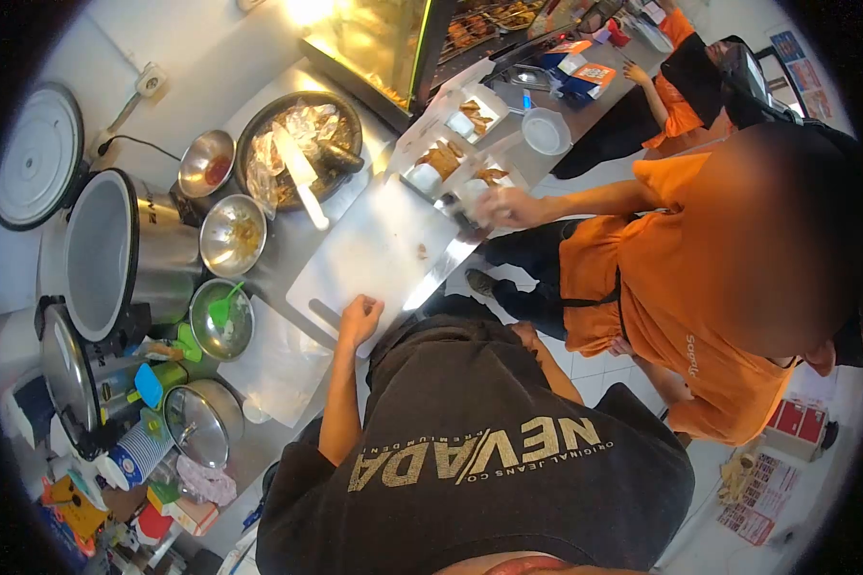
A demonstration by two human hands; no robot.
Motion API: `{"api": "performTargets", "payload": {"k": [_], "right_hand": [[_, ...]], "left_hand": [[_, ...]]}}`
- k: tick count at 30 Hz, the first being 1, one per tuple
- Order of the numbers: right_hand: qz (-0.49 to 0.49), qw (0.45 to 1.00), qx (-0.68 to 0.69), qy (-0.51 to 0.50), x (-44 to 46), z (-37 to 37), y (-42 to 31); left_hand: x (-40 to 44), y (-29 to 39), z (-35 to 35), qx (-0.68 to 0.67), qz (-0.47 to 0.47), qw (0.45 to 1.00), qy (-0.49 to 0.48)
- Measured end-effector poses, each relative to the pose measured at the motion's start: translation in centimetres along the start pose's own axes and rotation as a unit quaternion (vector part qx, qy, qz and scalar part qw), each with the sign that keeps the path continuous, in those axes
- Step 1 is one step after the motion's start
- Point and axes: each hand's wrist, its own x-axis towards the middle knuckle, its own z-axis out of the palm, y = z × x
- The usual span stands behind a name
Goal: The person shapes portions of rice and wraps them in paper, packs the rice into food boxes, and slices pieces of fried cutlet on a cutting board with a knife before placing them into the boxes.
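Observation:
My left hand (pixel 361 316) rests at the near edge of a white cutting board (pixel 379 244), its fingers curled in and nothing visible in them. Small brown crumbs lie on the board. My right hand (pixel 524 333) hangs low beside my waist, away from the counter, its fingers mostly hidden. Beyond the board, a large dark stone mortar (pixel 353 123) holds clear plastic, with a cleaver (pixel 295 158) lying across it. Open boxes with brown fried food (pixel 441 158) and white wrapped portions stand at the board's far right.
A co-worker in an orange shirt (pixel 594 259) stands close on the right, one hand reaching over the boxes. Metal bowls (pixel 232 236) and a large open cooker (pixel 101 254) stand left. A glass display case (pixel 374 48) is at the back. Another person stands farther off.

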Motion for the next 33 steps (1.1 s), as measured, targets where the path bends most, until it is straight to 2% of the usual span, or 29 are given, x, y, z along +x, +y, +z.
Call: {"api": "performTargets", "payload": {"k": [4, 5, 6, 7, 10, 13, 17, 22, 26, 29, 32, 33], "right_hand": [[-0.033, 0.991, -0.113, -0.067, 0.2, -2.7, -2.5], [0.078, 0.996, 0.031, -0.04, 0.3, -2.9, -3.1], [0.185, 0.967, 0.174, -0.013, 0.6, -2.8, -3.7], [0.288, 0.906, 0.309, 0.013, 0.8, -2.7, -4.4], [0.284, 0.928, 0.234, 0.051, -0.1, -8.3, -12.1], [0.273, 0.892, 0.35, 0.086, 1.2, -10.5, -14.8], [0.284, 0.879, 0.375, 0.08, 3.1, -12.6, -15.9], [0.206, 0.889, 0.393, 0.108, 4.9, -16.1, -17.0], [0.157, 0.886, 0.414, 0.138, 5.8, -21.6, -20.5], [0.185, 0.898, 0.378, 0.13, 6.9, -23.6, -21.3], [0.217, 0.883, 0.411, 0.071, 8.2, -22.1, -18.7], [0.195, 0.869, 0.446, 0.089, 8.0, -21.7, -18.9]], "left_hand": [[1.0, -0.1, 0.2, 0.003, 0.016, 1.0, 0.004], [1.1, -0.2, 0.3, 0.004, 0.02, 1.0, 0.004], [1.2, 0.6, 0.3, 0.013, 0.037, 0.999, 0.008], [1.5, 1.5, 0.6, 0.022, 0.052, 0.998, 0.013], [2.5, 3.3, 2.3, 0.019, 0.071, 0.997, 0.018], [2.6, 5.6, 2.5, 0.012, 0.06, 0.998, 0.003], [2.9, 5.1, 3.0, -0.002, 0.057, 0.998, -0.003], [5.7, 5.5, 3.8, -0.059, 0.023, 0.998, -0.011], [9.2, 8.1, 4.0, -0.136, 0.041, 0.99, -0.002], [10.8, 8.7, 3.0, -0.215, 0.051, 0.975, 0.007], [11.0, 6.6, 1.9, -0.203, 0.022, 0.978, 0.045], [10.6, 5.9, 1.6, -0.201, 0.007, 0.978, 0.062]]}}
